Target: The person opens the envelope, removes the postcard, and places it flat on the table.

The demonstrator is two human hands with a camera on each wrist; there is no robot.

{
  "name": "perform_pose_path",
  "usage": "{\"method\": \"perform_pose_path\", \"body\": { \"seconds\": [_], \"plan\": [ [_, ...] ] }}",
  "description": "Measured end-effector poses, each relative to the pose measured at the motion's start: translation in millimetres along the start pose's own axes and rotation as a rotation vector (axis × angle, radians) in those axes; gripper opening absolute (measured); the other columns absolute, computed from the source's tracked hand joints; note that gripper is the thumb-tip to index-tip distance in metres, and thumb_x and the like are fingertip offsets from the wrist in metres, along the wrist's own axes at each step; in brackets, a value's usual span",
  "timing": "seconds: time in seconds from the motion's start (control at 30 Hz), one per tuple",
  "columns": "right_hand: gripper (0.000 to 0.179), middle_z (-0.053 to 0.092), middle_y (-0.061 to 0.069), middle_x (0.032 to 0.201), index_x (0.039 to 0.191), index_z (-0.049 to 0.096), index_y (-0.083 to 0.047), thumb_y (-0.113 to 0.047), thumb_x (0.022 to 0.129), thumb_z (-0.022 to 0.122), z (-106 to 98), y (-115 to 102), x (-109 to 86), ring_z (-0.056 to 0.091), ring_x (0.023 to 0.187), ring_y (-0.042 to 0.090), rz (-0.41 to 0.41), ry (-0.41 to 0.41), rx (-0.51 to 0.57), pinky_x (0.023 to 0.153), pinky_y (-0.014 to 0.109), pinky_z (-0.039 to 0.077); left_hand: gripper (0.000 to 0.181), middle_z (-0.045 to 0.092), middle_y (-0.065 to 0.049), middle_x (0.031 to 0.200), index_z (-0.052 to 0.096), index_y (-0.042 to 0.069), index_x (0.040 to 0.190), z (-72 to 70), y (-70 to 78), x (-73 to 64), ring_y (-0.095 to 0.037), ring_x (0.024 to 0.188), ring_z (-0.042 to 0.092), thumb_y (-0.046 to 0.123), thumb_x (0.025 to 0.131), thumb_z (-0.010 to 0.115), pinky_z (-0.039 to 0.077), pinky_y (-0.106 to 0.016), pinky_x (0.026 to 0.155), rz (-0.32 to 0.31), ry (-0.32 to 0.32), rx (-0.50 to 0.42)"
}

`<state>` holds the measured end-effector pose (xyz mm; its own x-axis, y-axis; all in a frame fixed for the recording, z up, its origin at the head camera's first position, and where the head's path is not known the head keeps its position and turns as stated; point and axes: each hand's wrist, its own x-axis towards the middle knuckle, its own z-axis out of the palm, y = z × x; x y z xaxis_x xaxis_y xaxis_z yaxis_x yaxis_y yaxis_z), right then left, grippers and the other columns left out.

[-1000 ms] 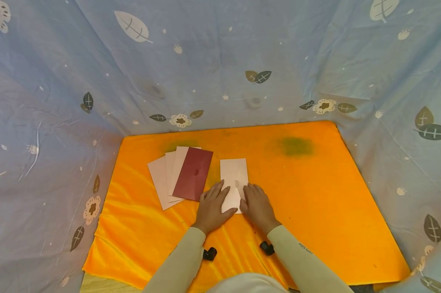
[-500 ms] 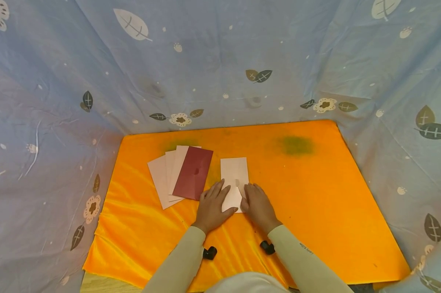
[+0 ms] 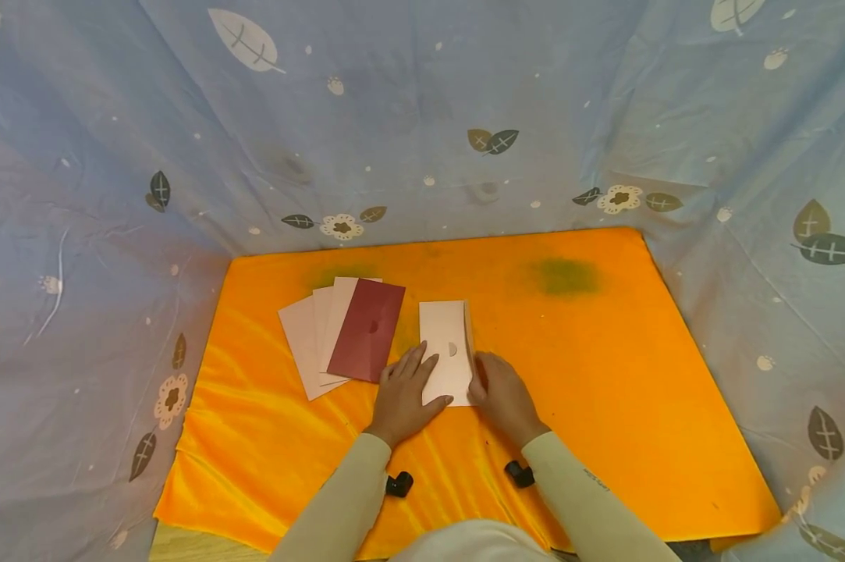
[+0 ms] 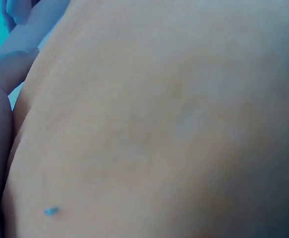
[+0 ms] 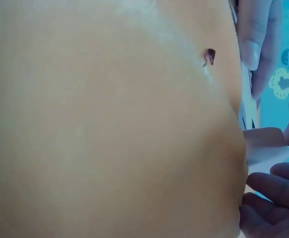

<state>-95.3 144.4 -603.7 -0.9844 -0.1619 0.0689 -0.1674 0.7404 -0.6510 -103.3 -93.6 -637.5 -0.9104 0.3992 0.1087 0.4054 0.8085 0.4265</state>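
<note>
A pale pink envelope (image 3: 439, 324) lies upright in front of the person in the head view, a small half-round notch near its middle. Along its right side the flap (image 3: 468, 332) stands raised. My left hand (image 3: 402, 396) rests on the envelope's lower left part with fingers and thumb spread. At the right edge, my right hand (image 3: 506, 396) pinches the flap between thumb and curled fingers. The right wrist view shows that flap (image 5: 265, 141) at the thumb and fingers. Mostly blurred skin fills the left wrist view, with fingers (image 4: 5, 79) at its left edge.
Left of the envelope, a dark red envelope (image 3: 367, 332) lies fanned over several pale pink ones (image 3: 299, 332). An orange cloth (image 3: 605, 390) covers the table. Blue patterned curtains (image 3: 422, 101) enclose its back and sides.
The flap has come out of the notch and swung up to the right, drawn by my right hand, which moved slightly right. My left hand has stayed on the envelope.
</note>
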Motion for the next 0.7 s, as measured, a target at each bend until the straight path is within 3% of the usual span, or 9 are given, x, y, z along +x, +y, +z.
{"method": "perform_pose_path", "body": {
  "seconds": [0.43, 0.7],
  "plan": [
    [0.057, 0.061, 0.03, 0.144, 0.152, 0.053, 0.01, -0.016, 0.103, 0.069, -3.3, 6.2, -5.6, 0.059, 0.131, 0.049, 0.059, 0.036, 0.0, 0.111, 0.063, 0.046, 0.081, 0.026, -0.003, 0.178, 0.051, 0.02, 0.165, 1.4, -0.8, -0.7, -0.027, 0.16, 0.028, 0.066, 0.1, 0.066, 0.028, -0.057, 0.119, 0.001, 0.012, -0.004],
    [0.059, 0.06, 0.028, 0.147, 0.155, 0.05, 0.008, -0.013, 0.104, 0.07, -6.5, 14.1, -7.9, 0.056, 0.133, 0.048, 0.04, 0.071, -0.024, 0.113, 0.062, 0.044, 0.081, 0.025, -0.002, 0.179, 0.049, 0.02, 0.165, 0.3, 0.3, -0.2, -0.026, 0.161, 0.026, 0.066, 0.1, 0.066, 0.027, -0.057, 0.12, -0.005, -0.005, -0.01]
  ]
}}
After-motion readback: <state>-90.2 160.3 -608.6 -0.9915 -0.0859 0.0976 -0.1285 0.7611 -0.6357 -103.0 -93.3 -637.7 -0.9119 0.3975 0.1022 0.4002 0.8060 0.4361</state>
